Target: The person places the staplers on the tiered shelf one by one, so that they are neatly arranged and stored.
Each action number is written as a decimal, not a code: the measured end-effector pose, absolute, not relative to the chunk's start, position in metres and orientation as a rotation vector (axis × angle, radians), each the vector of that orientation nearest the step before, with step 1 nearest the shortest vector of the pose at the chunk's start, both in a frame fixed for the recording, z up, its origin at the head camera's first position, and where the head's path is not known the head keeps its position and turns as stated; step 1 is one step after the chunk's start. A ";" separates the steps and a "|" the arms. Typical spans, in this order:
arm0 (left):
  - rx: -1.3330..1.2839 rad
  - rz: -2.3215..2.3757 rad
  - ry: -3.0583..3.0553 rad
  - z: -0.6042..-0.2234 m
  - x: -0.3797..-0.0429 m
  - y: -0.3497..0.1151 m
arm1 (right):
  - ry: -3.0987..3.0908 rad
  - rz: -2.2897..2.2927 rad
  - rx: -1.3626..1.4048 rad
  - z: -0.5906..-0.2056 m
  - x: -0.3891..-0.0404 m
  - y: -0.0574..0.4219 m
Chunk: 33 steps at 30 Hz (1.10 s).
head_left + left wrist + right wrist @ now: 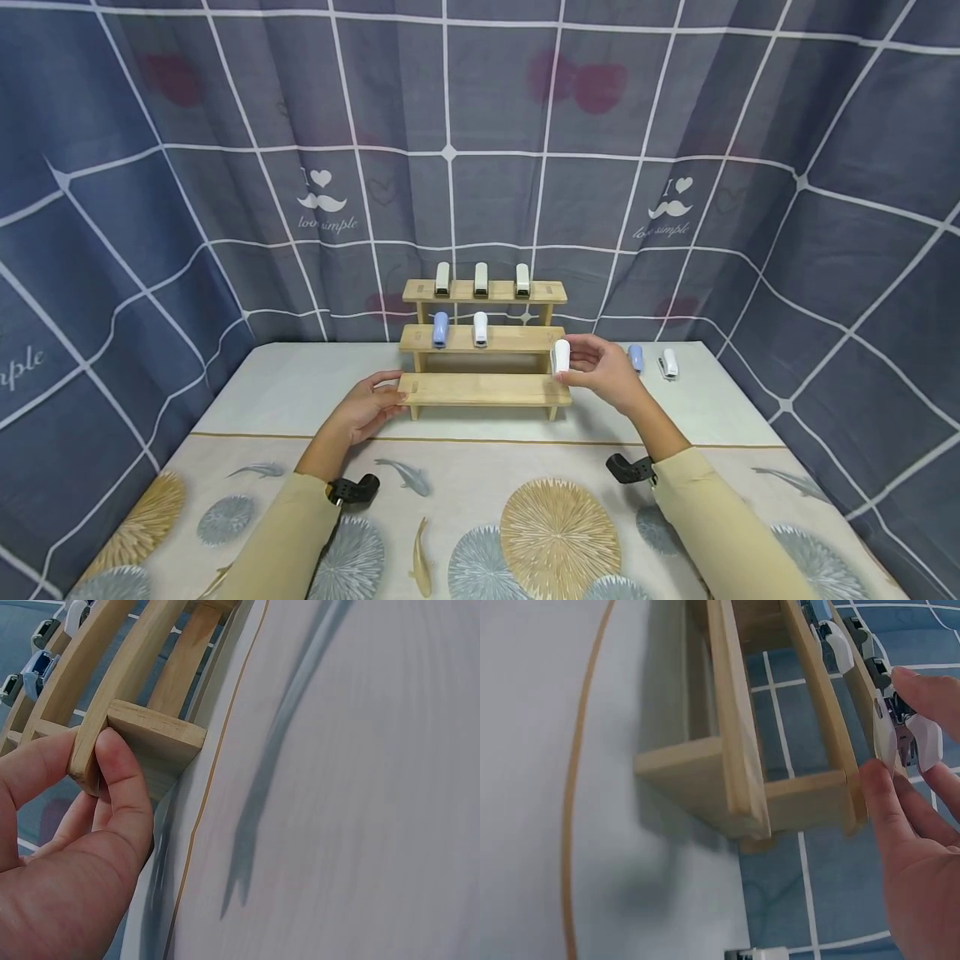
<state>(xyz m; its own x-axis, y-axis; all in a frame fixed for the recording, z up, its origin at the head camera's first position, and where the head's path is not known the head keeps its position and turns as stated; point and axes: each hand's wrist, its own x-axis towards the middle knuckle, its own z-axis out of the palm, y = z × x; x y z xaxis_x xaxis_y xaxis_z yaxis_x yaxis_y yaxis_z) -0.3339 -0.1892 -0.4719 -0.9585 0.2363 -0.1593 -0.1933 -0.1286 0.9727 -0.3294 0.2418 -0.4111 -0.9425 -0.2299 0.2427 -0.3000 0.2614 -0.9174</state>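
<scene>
A three-step wooden display stand (483, 389) stands on the table. My left hand (372, 406) pinches the left end of its lowest step, thumb and fingers round the board's corner in the left wrist view. Beside the right end of the middle step, my right hand (600, 369) holds a small white stapler (560, 356) between thumb and fingers. In the right wrist view that stapler (928, 742) shows its metal inner parts. On the middle step sit a blue stapler (440, 330) and a white stapler (480, 330). Three pale staplers (481, 280) line the top step.
Right of the stand, another blue stapler (636, 357) lies on the table partly behind my right hand, with a white stapler (669, 364) beside it. A checked curtain (495, 200) hangs behind and at both sides. A patterned cloth (450, 483) covers the table's front.
</scene>
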 end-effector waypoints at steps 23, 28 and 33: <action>0.059 2.168 1.854 -0.471 -0.334 -0.190 | -2.464 1.816 0.554 -0.393 -0.368 0.206; 0.060 2.166 1.850 -0.472 -0.335 -0.190 | -2.471 1.826 0.553 -0.389 -0.378 0.200; 0.062 2.165 1.849 -0.473 -0.335 -0.191 | -2.499 1.784 0.523 -0.388 -0.385 0.196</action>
